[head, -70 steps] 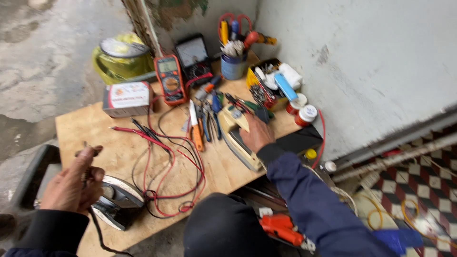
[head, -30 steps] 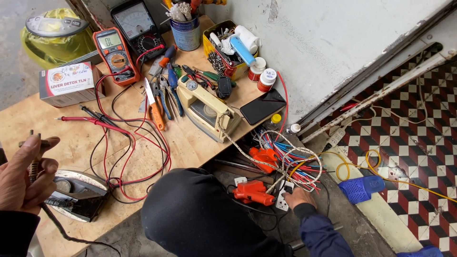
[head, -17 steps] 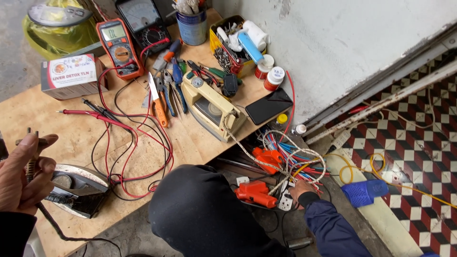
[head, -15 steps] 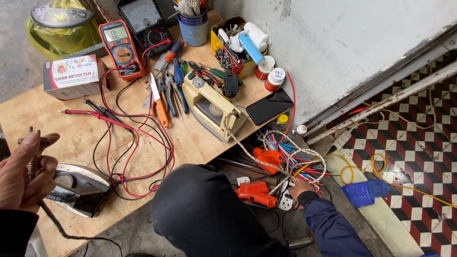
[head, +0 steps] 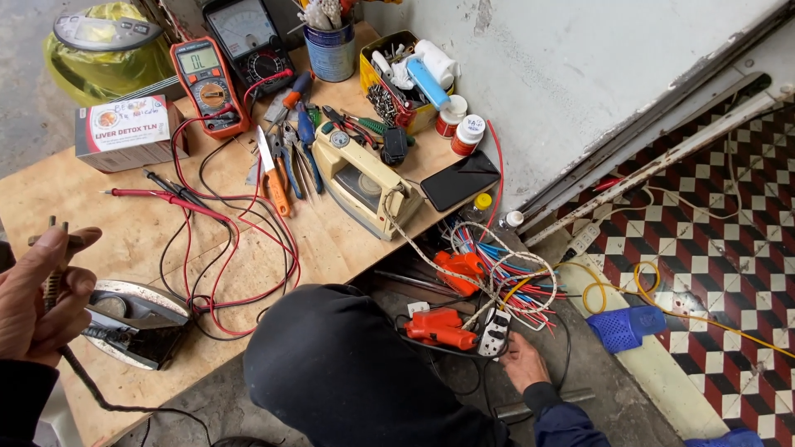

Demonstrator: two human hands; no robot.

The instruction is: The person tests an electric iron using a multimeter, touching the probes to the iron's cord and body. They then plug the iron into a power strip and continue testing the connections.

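- Holding a mains plug (head: 51, 240) upright, the left hand (head: 37, 310) has its grip clamped around the plug body, with the two pins clear above the fingers; this keeps the metal contacts exposed and untouched.
- The plug's dark cord (head: 91, 389) runs down from the hand and along the edge of the worktop (head: 348, 248), beside a chrome-soled iron (head: 137, 323) lying at that edge.
- The right hand (head: 522, 364) is down at floor level, fingers resting on a white power strip (head: 495, 333); whether its grip is closed on the strip cannot be told.
- A red-and-black probe pair (head: 166, 197) lies on the worktop, leads trailing back to an orange multimeter (head: 207, 87) within arm's reach.
- A cream iron (head: 360, 178) lies centre-worktop, its braided cord (head: 414, 248) dropping over the edge towards the strip.
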